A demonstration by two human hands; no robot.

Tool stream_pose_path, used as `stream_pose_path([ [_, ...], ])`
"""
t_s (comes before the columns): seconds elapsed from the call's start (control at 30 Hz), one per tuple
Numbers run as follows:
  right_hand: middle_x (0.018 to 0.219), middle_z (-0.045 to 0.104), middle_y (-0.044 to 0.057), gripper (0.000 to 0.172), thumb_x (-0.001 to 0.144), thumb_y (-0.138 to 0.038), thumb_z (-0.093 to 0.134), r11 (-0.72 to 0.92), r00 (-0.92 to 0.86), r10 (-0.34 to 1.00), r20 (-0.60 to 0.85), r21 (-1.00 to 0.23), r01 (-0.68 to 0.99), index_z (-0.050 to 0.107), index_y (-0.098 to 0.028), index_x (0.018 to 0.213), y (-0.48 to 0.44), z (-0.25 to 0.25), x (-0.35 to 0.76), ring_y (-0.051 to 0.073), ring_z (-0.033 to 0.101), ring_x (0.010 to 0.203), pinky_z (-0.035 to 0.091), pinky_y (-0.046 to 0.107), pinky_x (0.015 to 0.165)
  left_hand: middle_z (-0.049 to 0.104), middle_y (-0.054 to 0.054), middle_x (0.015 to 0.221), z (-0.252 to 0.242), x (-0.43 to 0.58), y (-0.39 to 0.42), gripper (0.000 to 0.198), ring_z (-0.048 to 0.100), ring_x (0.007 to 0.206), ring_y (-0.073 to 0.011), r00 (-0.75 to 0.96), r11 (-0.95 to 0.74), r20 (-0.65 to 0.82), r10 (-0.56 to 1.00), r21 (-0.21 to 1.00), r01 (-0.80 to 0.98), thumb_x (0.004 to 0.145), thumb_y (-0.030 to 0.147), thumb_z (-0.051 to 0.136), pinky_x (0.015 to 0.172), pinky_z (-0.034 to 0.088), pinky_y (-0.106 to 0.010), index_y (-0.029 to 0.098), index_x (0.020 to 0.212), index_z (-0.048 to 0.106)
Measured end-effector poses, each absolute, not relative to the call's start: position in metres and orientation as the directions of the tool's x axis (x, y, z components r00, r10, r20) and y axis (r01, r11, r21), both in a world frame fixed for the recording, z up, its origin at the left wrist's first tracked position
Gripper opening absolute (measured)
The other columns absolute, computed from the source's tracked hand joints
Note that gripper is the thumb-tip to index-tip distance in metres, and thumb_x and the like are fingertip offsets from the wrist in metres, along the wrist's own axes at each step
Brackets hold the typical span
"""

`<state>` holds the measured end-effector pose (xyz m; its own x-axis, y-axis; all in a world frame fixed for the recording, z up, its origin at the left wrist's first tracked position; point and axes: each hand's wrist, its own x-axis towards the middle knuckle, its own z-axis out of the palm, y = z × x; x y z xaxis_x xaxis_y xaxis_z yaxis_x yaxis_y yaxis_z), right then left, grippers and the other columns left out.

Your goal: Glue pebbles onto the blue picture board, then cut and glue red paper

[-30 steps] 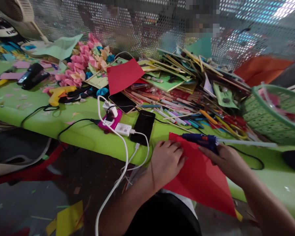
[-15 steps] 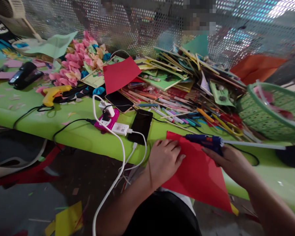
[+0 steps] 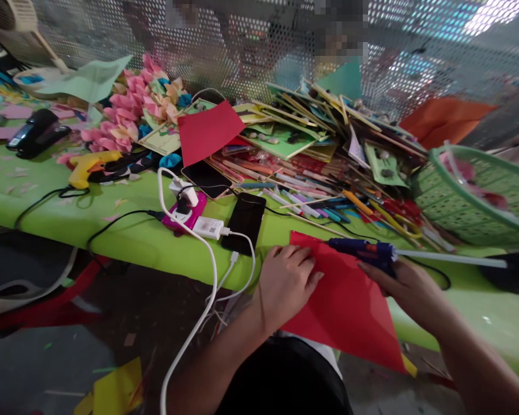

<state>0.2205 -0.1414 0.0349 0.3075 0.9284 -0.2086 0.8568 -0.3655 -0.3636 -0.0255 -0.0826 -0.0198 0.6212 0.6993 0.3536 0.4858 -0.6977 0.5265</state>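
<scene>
A sheet of red paper [image 3: 346, 308] lies on the green table, its near edge sticking out over the front. My left hand [image 3: 288, 282] rests on the sheet's left part, fingers spread and pressing it down. My right hand [image 3: 409, 291] grips a dark blue hot glue gun [image 3: 365, 250] by the handle. A long white glue stick [image 3: 454, 257] juts from the gun's rear. The nozzle points left, close to the sheet's far edge; whether it touches the paper I cannot tell.
Left of the sheet are a black phone [image 3: 244, 223], a pink power adapter [image 3: 190, 214] and white cables. Behind lie markers [image 3: 303, 199], piled cards [image 3: 285, 138] and another red sheet [image 3: 210, 131]. A green basket [image 3: 471, 196] stands right; a yellow glue gun [image 3: 89, 167] lies left.
The glue gun has shifted slightly right along the sheet's far edge. My left hand stays in place on the paper. The whole view has drifted a little.
</scene>
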Motion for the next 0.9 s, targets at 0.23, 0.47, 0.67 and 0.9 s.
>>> stream_pose_path([
  [0.23,0.044,0.047,-0.001,0.055,0.083,-0.074,0.055,-0.324,0.295,0.946,-0.133,-0.395,0.860,0.057,-0.024,0.058,-0.147,0.031,0.227,0.016,0.044,0.044,0.030,0.030,0.044,0.072,-0.003,0.131,-0.020,-0.026,-0.082,0.024,0.061,0.123,-0.0223,0.627,-0.703,0.354,0.694,0.525,0.480,0.104,0.035,0.054,0.097,0.046,-0.043,0.021,0.114,0.071],
  [0.47,0.047,0.047,-0.001,0.057,0.081,-0.076,0.056,-0.389,0.337,0.921,-0.194,-0.451,0.803,0.070,-0.023,0.067,-0.153,0.028,0.236,0.018,0.045,0.046,0.031,0.030,0.045,0.072,-0.003,0.130,-0.021,-0.026,-0.083,0.024,0.061,0.124,-0.0215,0.620,-0.700,0.357,0.699,0.523,0.487,0.103,0.035,0.055,0.098,0.046,-0.042,0.022,0.113,0.072],
  [0.67,0.049,0.049,-0.001,0.058,0.078,-0.077,0.058,-0.391,0.319,0.920,-0.228,-0.482,0.784,0.075,-0.022,0.074,-0.146,0.032,0.229,0.017,0.045,0.048,0.031,0.030,0.047,0.072,-0.003,0.130,-0.020,-0.026,-0.082,0.024,0.061,0.124,-0.0220,0.621,-0.696,0.351,0.701,0.526,0.488,0.104,0.035,0.054,0.098,0.046,-0.043,0.022,0.115,0.071],
  [0.9,0.048,0.053,0.003,0.064,0.079,-0.080,0.050,-0.416,0.349,0.908,-0.233,-0.395,0.819,0.071,-0.021,0.066,-0.148,0.035,0.235,0.020,0.050,0.047,0.035,0.032,0.049,0.072,-0.004,0.129,-0.020,-0.026,-0.083,0.024,0.061,0.123,-0.0216,0.622,-0.701,0.358,0.696,0.526,0.482,0.104,0.035,0.054,0.098,0.047,-0.043,0.021,0.114,0.071],
])
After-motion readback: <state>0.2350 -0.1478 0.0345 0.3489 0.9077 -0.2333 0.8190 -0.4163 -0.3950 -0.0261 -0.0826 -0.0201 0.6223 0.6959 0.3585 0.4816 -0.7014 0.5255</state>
